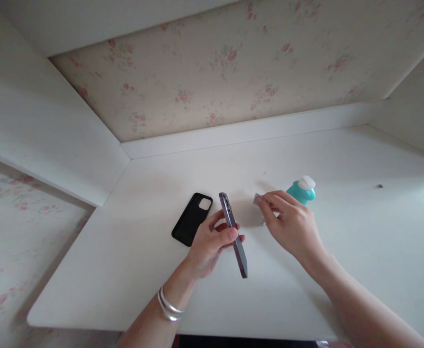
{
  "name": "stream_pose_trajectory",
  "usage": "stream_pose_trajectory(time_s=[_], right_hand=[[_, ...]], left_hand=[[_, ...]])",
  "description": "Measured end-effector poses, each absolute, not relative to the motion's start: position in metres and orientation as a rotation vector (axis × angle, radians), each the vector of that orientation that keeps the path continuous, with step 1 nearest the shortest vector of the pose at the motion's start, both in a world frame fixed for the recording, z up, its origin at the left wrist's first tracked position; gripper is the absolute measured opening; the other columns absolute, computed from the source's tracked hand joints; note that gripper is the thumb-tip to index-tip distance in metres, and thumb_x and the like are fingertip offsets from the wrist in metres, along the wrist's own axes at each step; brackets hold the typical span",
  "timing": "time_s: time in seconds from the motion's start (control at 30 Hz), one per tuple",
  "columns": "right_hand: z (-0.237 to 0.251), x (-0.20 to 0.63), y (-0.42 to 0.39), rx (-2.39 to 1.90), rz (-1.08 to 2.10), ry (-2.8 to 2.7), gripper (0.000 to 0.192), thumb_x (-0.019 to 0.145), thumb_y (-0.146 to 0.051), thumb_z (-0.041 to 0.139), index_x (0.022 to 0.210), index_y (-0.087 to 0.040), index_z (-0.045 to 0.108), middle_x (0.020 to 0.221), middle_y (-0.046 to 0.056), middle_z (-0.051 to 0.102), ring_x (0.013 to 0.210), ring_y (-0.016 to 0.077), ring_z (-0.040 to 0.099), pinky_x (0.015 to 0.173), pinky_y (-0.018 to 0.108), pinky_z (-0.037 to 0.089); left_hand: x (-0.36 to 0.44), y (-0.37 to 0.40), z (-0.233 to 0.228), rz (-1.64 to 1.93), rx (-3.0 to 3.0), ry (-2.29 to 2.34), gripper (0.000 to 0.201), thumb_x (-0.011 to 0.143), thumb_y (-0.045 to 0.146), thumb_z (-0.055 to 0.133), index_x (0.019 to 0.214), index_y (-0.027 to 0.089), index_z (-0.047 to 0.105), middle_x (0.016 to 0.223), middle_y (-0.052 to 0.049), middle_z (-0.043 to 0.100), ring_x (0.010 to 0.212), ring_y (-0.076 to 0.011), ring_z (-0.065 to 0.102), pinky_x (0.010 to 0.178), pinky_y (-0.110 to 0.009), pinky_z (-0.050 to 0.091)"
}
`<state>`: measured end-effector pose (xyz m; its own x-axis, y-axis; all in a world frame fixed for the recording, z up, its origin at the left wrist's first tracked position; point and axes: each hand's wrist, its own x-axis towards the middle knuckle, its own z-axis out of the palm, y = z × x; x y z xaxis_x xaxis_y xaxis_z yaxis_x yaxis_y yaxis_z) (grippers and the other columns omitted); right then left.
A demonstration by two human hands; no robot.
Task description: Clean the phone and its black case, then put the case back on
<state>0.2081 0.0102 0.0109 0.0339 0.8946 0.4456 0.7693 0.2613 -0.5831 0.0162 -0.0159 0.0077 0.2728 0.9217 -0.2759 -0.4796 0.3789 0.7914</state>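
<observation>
Phone [240,255], long axis fore-and-aft, gripped in left hand [212,244]; right of phone, apart: right hand [294,223] pinching grey scrap [256,198].

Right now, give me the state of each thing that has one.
Phone: caseless, tilted, held in left hand
Small greyish piece: pinched in right hand, material unclear
Black case: empty, lying on the desk
Turquoise bottle: white top on, partly hidden by right hand
</observation>
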Motion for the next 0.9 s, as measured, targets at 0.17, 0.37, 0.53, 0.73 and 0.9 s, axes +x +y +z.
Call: stream_pose_trajectory(time_s=[0.17, 0.37, 0.53, 0.73, 0.9], right_hand=[[0.01, 0.205, 0.008, -1.513, 0.259, -1.833, 0.032, 0.099, -0.039, 0.047, 0.088, -0.02, 0.071, 0.083, 0.007, 0.07, 0.067, 0.0188, 0.063, 0.06, 0.031, 0.042], [0.007, 0.203, 0.007, -1.458, 0.263, -1.829, 0.034, 0.099, -0.04, 0.046, 0.088, -0.021, 0.072, 0.087, 0.007, 0.072, 0.07, 0.0184, 0.064, 0.063, 0.03, 0.043], [0.01, 0.207, 0.009, -1.54, 0.28, -1.844, 0.037, 0.097, -0.042, 0.046, 0.081, -0.022, 0.071, 0.076, 0.005, 0.071, 0.065, 0.0194, 0.062, 0.062, 0.031, 0.041], [0.019, 0.214, 0.015, -1.65, 0.959, -1.582, 0.044, 0.087, -0.058, 0.056, 0.066, -0.021, 0.067, 0.056, 0.002, 0.06, 0.05, 0.0161, 0.051, 0.045, 0.028, 0.032], [0.019, 0.215, 0.019, -1.405, 1.204, -1.181, 0.047, 0.083, -0.066, 0.059, 0.076, -0.019, 0.068, 0.067, 0.004, 0.065, 0.057, 0.0183, 0.057, 0.048, 0.028, 0.039]], left_hand=[[0.013, -0.015, 0.008, 1.021, 0.623, 0.821, 0.05, 0.07, 0.036, 0.083, 0.111, 0.016, 0.063, 0.093, -0.006, 0.067, 0.082, -0.0196, 0.067, 0.081, -0.036, 0.053], [0.008, -0.016, 0.014, 0.992, 0.549, 0.734, 0.045, 0.07, 0.032, 0.081, 0.109, 0.019, 0.063, 0.1, -0.007, 0.069, 0.096, -0.0253, 0.067, 0.086, -0.035, 0.047], [0.005, -0.017, 0.011, 0.989, 0.535, 0.641, 0.037, 0.079, 0.037, 0.075, 0.109, 0.019, 0.063, 0.1, -0.007, 0.07, 0.094, -0.0249, 0.068, 0.091, -0.04, 0.048], [0.007, -0.02, 0.01, 0.961, 0.476, 0.548, 0.045, 0.084, 0.045, 0.069, 0.116, 0.015, 0.065, 0.114, -0.011, 0.067, 0.099, -0.0255, 0.066, 0.092, -0.045, 0.053], [0.01, -0.019, 0.013, 0.915, 0.42, 0.543, 0.052, 0.084, 0.051, 0.067, 0.119, 0.013, 0.065, 0.118, -0.013, 0.066, 0.101, -0.0248, 0.065, 0.089, -0.043, 0.056]])
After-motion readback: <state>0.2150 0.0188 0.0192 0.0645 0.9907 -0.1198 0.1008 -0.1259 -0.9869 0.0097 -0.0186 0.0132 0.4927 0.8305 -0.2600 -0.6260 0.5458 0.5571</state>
